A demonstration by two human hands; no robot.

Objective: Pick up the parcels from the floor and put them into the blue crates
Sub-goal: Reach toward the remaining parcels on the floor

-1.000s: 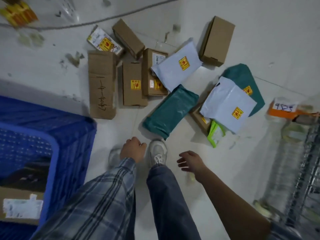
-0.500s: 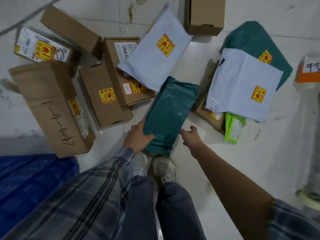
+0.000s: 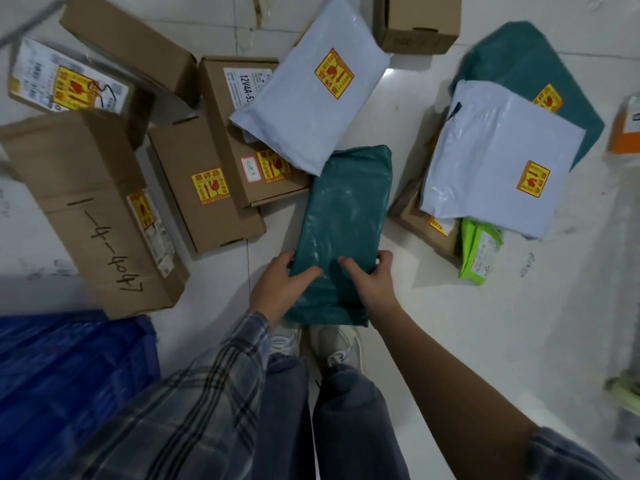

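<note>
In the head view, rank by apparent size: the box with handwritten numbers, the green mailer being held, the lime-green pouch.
1. Box with handwritten numbers, largest.
2. Green mailer, held by both hands, smaller, though not by much.
3. Lime-green pouch, clearly smallest, partly hidden.

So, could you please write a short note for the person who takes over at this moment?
Left hand and right hand: both grip the near end of the green parcel, thumbs on top; whether it is lifted is unclear.
Blue crate: at lower left; its inside is not visible.
Done: nothing confirmed.
Left: this parcel, then the boxes and mailers spread on the floor.
</note>
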